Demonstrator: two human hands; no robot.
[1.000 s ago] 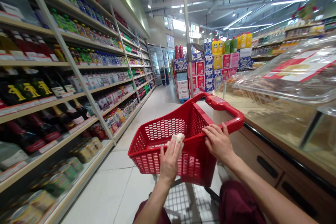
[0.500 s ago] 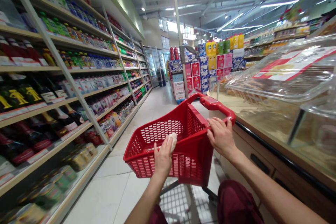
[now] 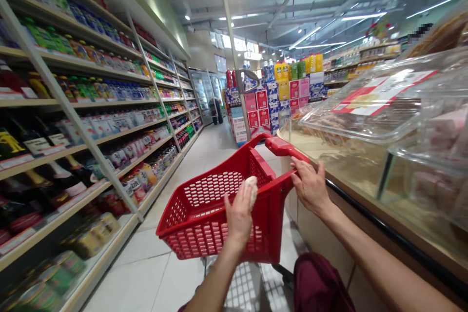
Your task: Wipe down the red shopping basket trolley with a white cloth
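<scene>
A red plastic shopping cart [image 3: 190,209] with perforated basket walls stands in front of me, its basket bare inside. My left hand [image 3: 239,214] is at the basket's near side rim, pressing a crumpled white cloth [image 3: 251,190] against it. The cloth shows past the fingertips; the palm side is hidden. My right hand [image 3: 310,185] grips the corner where the cart's red handle [image 3: 283,148] joins the basket, fingers over the edge and thumb raised.
Drink shelves [image 3: 87,102] line the left side. On the right, a glass-sided counter [image 3: 351,170] carries clear food boxes [image 3: 369,102]. Stacked cartons [image 3: 258,109] stand ahead beside the tiled aisle [image 3: 208,148]. Someone in dark clothes [image 3: 215,109] is far down it.
My left hand has slid the cloth rightward along the rim, closer to the handle. The cart and shelves sit further left in view. My right hand stays at the handle corner.
</scene>
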